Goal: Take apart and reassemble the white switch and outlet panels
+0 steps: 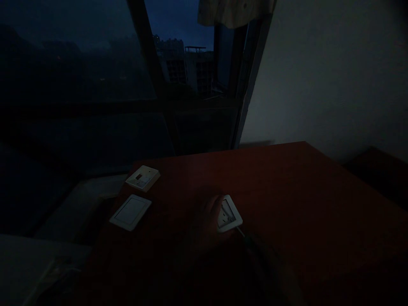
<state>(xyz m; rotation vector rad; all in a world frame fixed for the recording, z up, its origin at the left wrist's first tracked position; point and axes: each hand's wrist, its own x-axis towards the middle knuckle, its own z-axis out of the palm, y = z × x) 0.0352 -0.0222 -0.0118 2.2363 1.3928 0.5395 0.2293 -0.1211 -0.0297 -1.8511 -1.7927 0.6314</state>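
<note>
A white wall socket with dark slots in its face lies on the red-brown table. My left hand grips it from the left, fingers over the top edge and thumb by the lower edge. From the lower right comes my right hand, closed around a screwdriver. Its thin metal shaft reaches the socket's lower right edge; whether the tip is inside a gap I cannot tell. Deep shadow hides the screwdriver's handle and most of my right fingers.
At the table's left edge sit a white square box with a small dark opening and a flat white plate with an outlined centre. Behind the table is a dark window with a short curtain; a pale wall stands right.
</note>
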